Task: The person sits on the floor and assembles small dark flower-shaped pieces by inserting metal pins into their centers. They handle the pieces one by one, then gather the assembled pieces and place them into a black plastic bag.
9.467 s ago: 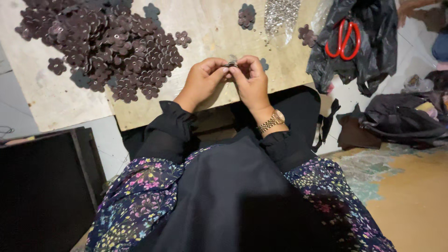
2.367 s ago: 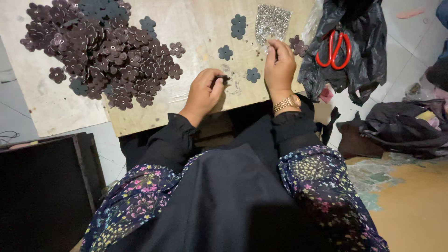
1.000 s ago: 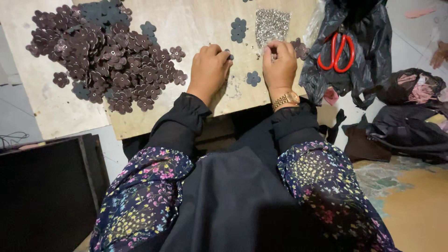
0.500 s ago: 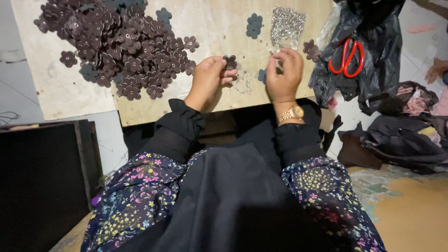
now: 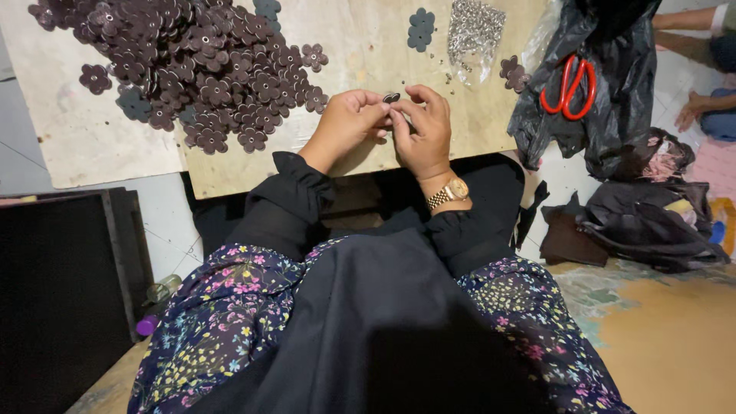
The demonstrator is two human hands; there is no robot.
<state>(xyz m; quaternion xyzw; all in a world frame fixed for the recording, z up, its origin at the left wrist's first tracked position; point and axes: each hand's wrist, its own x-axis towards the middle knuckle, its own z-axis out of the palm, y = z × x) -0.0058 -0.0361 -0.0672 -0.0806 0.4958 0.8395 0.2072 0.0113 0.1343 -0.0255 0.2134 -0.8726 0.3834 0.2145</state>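
Pinching a small dark flower-shaped piece (image 5: 392, 98) between the fingertips of both hands, the person holds it just above the board's (image 5: 360, 46) near edge. The left hand (image 5: 349, 123) and right hand (image 5: 423, 130) meet at the piece, equally close, fingers curled tight. Its long axis cannot be told. A heap of like flowers (image 5: 199, 69) lies toward the far left corner; a bag of small metal bits (image 5: 474, 27) sits at the far edge.

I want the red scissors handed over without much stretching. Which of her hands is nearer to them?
Right. The right hand is over the board, with the red scissors off to its right on the black bag. The left hand sits farther left, beside the right.
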